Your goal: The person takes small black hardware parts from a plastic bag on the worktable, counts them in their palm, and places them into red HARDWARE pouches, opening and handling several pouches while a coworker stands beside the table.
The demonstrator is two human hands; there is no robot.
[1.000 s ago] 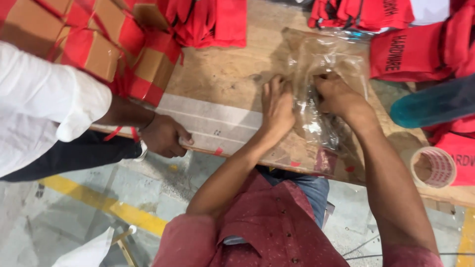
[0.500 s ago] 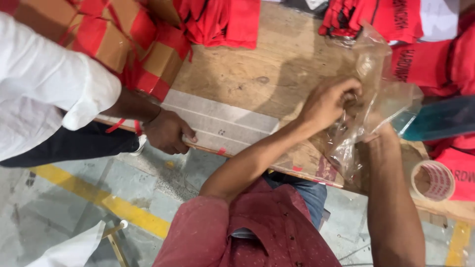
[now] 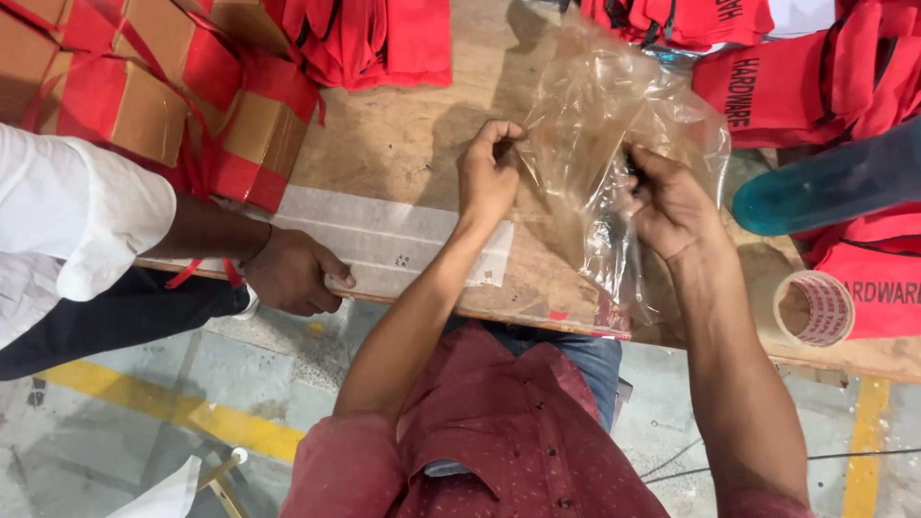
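A clear plastic bag (image 3: 614,125) stands raised above the wooden table (image 3: 393,144), its lower end trailing to the front edge. My left hand (image 3: 489,177) pinches the bag's left edge with closed fingers. My right hand (image 3: 672,206) grips the bag's right side, with something small and dark seen through the plastic by the fingers. What the bag contains I cannot make out.
A co-worker's hand (image 3: 288,273) in a white sleeve rests on the table's front edge at left. Red-taped cardboard boxes (image 3: 144,105) sit at the back left, red cloth bags (image 3: 815,77) at the back right. A tape roll (image 3: 814,309) and a teal tube (image 3: 825,182) lie to the right.
Both hands pressed the bag flat on the table a second ago. They have since lifted it and pulled apart, spreading the plastic. The co-worker's hand stayed at the edge.
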